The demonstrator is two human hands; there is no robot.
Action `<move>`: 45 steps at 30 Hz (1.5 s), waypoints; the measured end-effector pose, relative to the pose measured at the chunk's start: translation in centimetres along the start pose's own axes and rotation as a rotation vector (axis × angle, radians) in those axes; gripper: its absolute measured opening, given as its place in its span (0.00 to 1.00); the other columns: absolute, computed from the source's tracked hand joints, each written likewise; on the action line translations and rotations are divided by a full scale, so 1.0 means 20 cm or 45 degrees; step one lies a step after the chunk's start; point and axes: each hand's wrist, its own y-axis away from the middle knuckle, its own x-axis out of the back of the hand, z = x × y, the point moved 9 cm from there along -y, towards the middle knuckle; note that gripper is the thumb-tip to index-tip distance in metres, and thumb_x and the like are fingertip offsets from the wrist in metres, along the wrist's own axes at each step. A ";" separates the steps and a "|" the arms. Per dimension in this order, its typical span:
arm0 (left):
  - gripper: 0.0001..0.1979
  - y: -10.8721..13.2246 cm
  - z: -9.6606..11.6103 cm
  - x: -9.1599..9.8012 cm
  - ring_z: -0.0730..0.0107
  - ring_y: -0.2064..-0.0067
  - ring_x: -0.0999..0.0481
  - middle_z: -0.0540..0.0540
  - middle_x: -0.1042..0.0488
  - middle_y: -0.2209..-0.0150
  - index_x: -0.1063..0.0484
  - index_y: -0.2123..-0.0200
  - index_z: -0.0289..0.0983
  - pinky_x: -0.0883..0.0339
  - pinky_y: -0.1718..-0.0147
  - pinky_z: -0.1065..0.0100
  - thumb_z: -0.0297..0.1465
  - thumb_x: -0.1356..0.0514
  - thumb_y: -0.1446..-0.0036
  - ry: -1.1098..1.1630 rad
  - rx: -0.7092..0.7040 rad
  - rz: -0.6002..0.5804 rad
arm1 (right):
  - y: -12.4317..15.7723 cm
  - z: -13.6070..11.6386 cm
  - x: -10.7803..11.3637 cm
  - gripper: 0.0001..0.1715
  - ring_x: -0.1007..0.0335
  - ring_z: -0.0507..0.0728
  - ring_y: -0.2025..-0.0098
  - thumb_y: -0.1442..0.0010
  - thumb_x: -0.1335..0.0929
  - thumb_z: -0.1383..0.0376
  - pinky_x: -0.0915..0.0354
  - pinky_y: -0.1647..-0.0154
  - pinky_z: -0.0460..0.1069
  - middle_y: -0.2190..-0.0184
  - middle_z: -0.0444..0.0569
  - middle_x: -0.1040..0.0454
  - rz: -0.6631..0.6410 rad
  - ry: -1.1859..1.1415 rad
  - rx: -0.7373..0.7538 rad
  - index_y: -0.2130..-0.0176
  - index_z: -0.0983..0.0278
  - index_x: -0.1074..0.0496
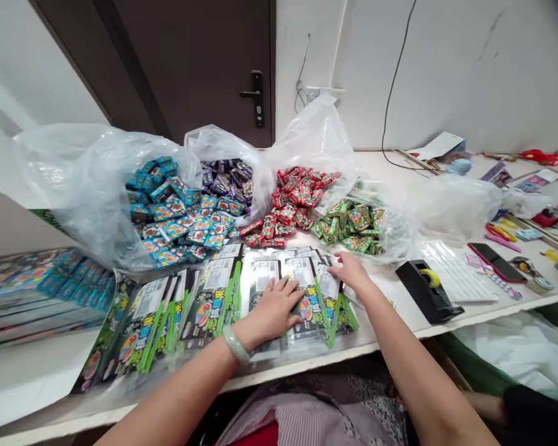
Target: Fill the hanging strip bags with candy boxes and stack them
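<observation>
My left hand (273,310) lies flat with fingers spread on a row of clear plastic packets with black and green printed cards (307,310). A pale green bangle (235,344) circles my left wrist. At the upper right end of the row, my right hand (352,272) touches the top edge of a packet (328,284), its thumb and forefinger apart. More overlapping packets (137,334) fan out to the left. Behind them are heaps of small boxes: blue (186,217), purple (227,183), red (297,195) and green (356,222).
Clear plastic bags (106,179) surround the heaps. A black tape dispenser (425,291) stands right of my hand, beside white sheets (460,272), a phone (496,262) and scissors (502,232). Stacked printed sheets (37,297) lie at the left. A dark door (204,68) is behind the table.
</observation>
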 end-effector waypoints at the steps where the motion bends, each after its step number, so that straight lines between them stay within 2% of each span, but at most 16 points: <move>1: 0.28 0.01 -0.01 0.00 0.44 0.32 0.49 0.40 0.43 0.34 0.38 0.40 0.40 0.57 0.37 0.38 0.37 0.38 0.42 -0.008 0.009 -0.011 | -0.01 0.00 0.02 0.23 0.28 0.60 0.58 0.53 0.28 0.65 0.36 0.54 0.53 0.61 0.54 0.25 0.025 -0.040 -0.004 0.55 0.67 0.27; 5: 0.26 0.05 -0.05 0.01 0.46 0.31 0.51 0.41 0.44 0.33 0.38 0.40 0.40 0.59 0.36 0.39 0.35 0.40 0.41 -0.018 0.049 -0.051 | -0.02 0.00 0.17 0.14 0.31 0.54 0.70 0.52 0.32 0.67 0.34 0.63 0.49 0.71 0.45 0.26 0.128 -0.243 0.003 0.62 0.66 0.26; 10: 0.25 0.07 -0.09 0.00 0.46 0.31 0.52 0.42 0.45 0.33 0.38 0.40 0.40 0.60 0.36 0.38 0.35 0.41 0.40 0.009 0.037 -0.056 | 0.13 0.02 0.61 0.23 0.32 0.55 0.68 0.43 0.37 0.56 0.35 0.66 0.50 0.64 0.50 0.26 0.454 -0.479 0.013 0.51 0.64 0.30; 13: 0.25 0.05 -0.08 0.07 0.45 0.32 0.48 0.38 0.42 0.34 0.38 0.41 0.39 0.56 0.37 0.38 0.38 0.41 0.40 0.216 0.040 0.039 | 0.26 -0.05 0.77 0.22 0.32 0.55 0.69 0.44 0.34 0.53 0.34 0.67 0.49 0.63 0.48 0.27 0.506 -0.739 0.099 0.53 0.60 0.31; 15: 0.25 0.04 -0.03 0.16 0.49 0.35 0.41 0.36 0.38 0.37 0.39 0.40 0.39 0.47 0.38 0.42 0.41 0.44 0.37 0.593 0.037 0.187 | 0.31 -0.15 0.74 0.20 0.33 0.55 0.70 0.46 0.32 0.53 0.34 0.69 0.49 0.67 0.46 0.28 0.407 -0.835 0.147 0.56 0.59 0.30; 17: 0.23 0.02 0.04 0.26 0.55 0.40 0.32 0.36 0.32 0.41 0.40 0.40 0.40 0.36 0.44 0.51 0.40 0.46 0.36 1.069 -0.014 0.320 | 0.35 -0.27 0.66 0.18 0.35 0.55 0.72 0.44 0.33 0.53 0.36 0.71 0.48 0.71 0.45 0.30 0.296 -0.813 0.166 0.58 0.59 0.29; 19: 0.17 0.00 0.12 0.32 0.60 0.50 0.25 0.39 0.24 0.51 0.33 0.47 0.39 0.29 0.52 0.58 0.38 0.44 0.38 1.391 -0.053 0.389 | 0.38 -0.37 0.59 0.17 0.35 0.55 0.73 0.42 0.35 0.53 0.36 0.72 0.49 0.73 0.45 0.31 0.264 -0.771 0.202 0.57 0.59 0.29; 21: 0.09 0.00 0.15 0.36 0.66 0.61 0.24 0.44 0.23 0.63 0.29 0.58 0.38 0.28 0.62 0.64 0.35 0.44 0.39 1.461 0.008 0.458 | 0.42 -0.46 0.57 0.17 0.33 0.57 0.68 0.39 0.37 0.54 0.34 0.67 0.50 0.68 0.48 0.30 0.347 -0.653 0.326 0.57 0.61 0.27; 24: 0.07 0.06 0.14 0.40 0.71 0.69 0.28 0.49 0.26 0.70 0.29 0.66 0.37 0.32 0.68 0.68 0.32 0.46 0.40 1.276 0.117 0.494 | 0.51 -0.60 0.55 0.18 0.34 0.62 0.54 0.37 0.37 0.56 0.36 0.50 0.57 0.57 0.54 0.30 0.498 -0.242 0.652 0.55 0.62 0.24; 27: 0.07 0.14 0.12 0.45 0.71 0.68 0.30 0.50 0.28 0.71 0.30 0.67 0.38 0.35 0.67 0.68 0.32 0.46 0.40 0.992 0.123 0.478 | 0.58 -0.67 0.47 0.22 0.36 0.65 0.50 0.37 0.35 0.57 0.40 0.43 0.61 0.53 0.57 0.32 0.500 0.029 0.849 0.47 0.63 0.27; 30: 0.08 0.19 0.12 0.48 0.71 0.69 0.31 0.50 0.29 0.72 0.32 0.70 0.38 0.37 0.68 0.68 0.31 0.47 0.40 0.820 0.111 0.456 | 0.62 -0.69 0.39 0.25 0.36 0.64 0.47 0.35 0.36 0.60 0.39 0.42 0.59 0.50 0.59 0.33 0.435 -0.004 0.887 0.41 0.65 0.33; 32: 0.08 0.20 0.11 0.47 0.71 0.69 0.32 0.51 0.30 0.73 0.32 0.70 0.37 0.38 0.68 0.69 0.31 0.48 0.40 0.778 0.120 0.434 | 0.62 -0.70 0.33 0.23 0.36 0.63 0.46 0.35 0.37 0.61 0.38 0.42 0.58 0.49 0.58 0.32 0.374 -0.057 0.875 0.42 0.65 0.33; 36: 0.08 0.22 0.09 0.46 0.71 0.70 0.32 0.51 0.30 0.73 0.33 0.70 0.37 0.38 0.69 0.69 0.31 0.48 0.39 0.715 0.160 0.427 | 0.63 -0.70 0.26 0.20 0.39 0.65 0.43 0.36 0.35 0.61 0.41 0.40 0.61 0.46 0.58 0.35 0.400 -0.093 0.811 0.45 0.63 0.30; 38: 0.09 0.22 0.09 0.46 0.71 0.70 0.31 0.51 0.30 0.73 0.32 0.70 0.37 0.38 0.69 0.69 0.31 0.49 0.39 0.667 0.172 0.394 | 0.62 -0.70 0.20 0.18 0.37 0.64 0.45 0.38 0.34 0.62 0.39 0.42 0.60 0.49 0.57 0.32 0.284 -0.183 0.786 0.48 0.62 0.30; 42: 0.10 0.25 0.10 0.49 0.69 0.70 0.29 0.49 0.28 0.73 0.31 0.68 0.36 0.38 0.70 0.69 0.30 0.50 0.37 0.458 0.202 0.332 | 0.59 -0.63 0.16 0.11 0.29 0.58 0.59 0.42 0.31 0.62 0.32 0.56 0.54 0.63 0.49 0.27 0.077 -0.519 0.582 0.59 0.63 0.31; 45: 0.10 0.28 0.11 0.53 0.67 0.69 0.26 0.48 0.25 0.70 0.31 0.62 0.37 0.36 0.70 0.68 0.29 0.51 0.35 0.247 0.143 0.341 | 0.60 -0.65 0.09 0.10 0.29 0.56 0.67 0.43 0.30 0.60 0.32 0.63 0.51 0.69 0.45 0.25 -0.292 -0.703 0.545 0.63 0.62 0.30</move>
